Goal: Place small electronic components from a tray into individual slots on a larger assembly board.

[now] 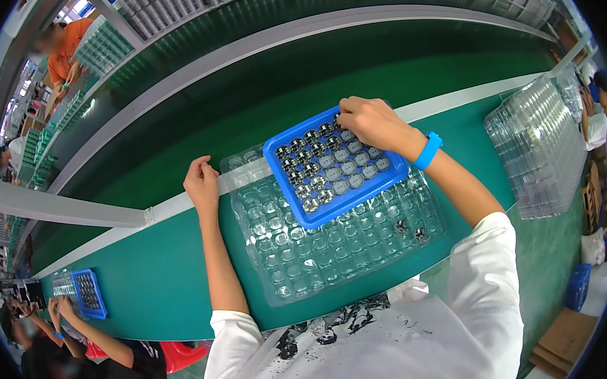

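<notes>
Glossy blue plastic tray (335,165) is lying across a clear, thin moulded plastic blister sheet (335,233), whose pockets are catching bright glints. Small round parts (314,172) in the tray are showing shiny silver metal faces. Beneath the tray, the green worktop (148,278) is looking matt and smooth, while the belt (255,101) beyond the tray is shining darker green. Right of the tray, a stack of transparent plastic sheets (536,141) is gleaming. The right hand (373,123) on the tray is wearing a smooth blue rubbery wristband (427,150); sleeves are showing soft white cloth.
</notes>
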